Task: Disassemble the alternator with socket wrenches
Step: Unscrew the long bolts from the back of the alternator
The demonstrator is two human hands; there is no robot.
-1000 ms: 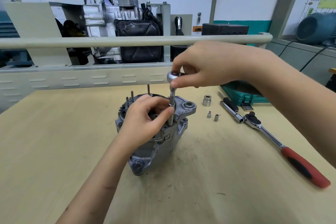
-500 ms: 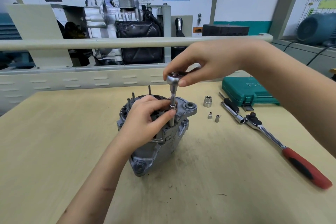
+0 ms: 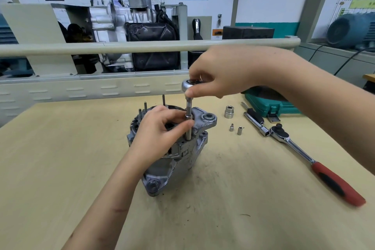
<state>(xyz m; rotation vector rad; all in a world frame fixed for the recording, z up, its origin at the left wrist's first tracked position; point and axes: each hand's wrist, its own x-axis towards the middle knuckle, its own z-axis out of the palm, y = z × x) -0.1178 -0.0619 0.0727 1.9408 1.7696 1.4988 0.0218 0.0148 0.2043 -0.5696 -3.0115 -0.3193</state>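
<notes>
Alternator (image 3: 172, 154): grey cast metal, stands on end at bench centre, thin studs sticking up at its 11 o'clock rim, mounting ear with round hole at 2 o'clock. Small ratchet (image 3: 189, 85) with extension bar (image 3: 188, 126) upright on alternator top. Large ratchet (image 3: 316, 164), red-black handle, lies flat at 3 o'clock, handle toward 5. Big socket (image 3: 229, 111) and two small sockets (image 3: 235, 129) between.

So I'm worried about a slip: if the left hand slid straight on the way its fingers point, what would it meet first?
The left hand points right, its fingertips already on the upright extension bar. Past that comes the alternator's mounting ear, probably; depth is hard to judge from this view.
</notes>
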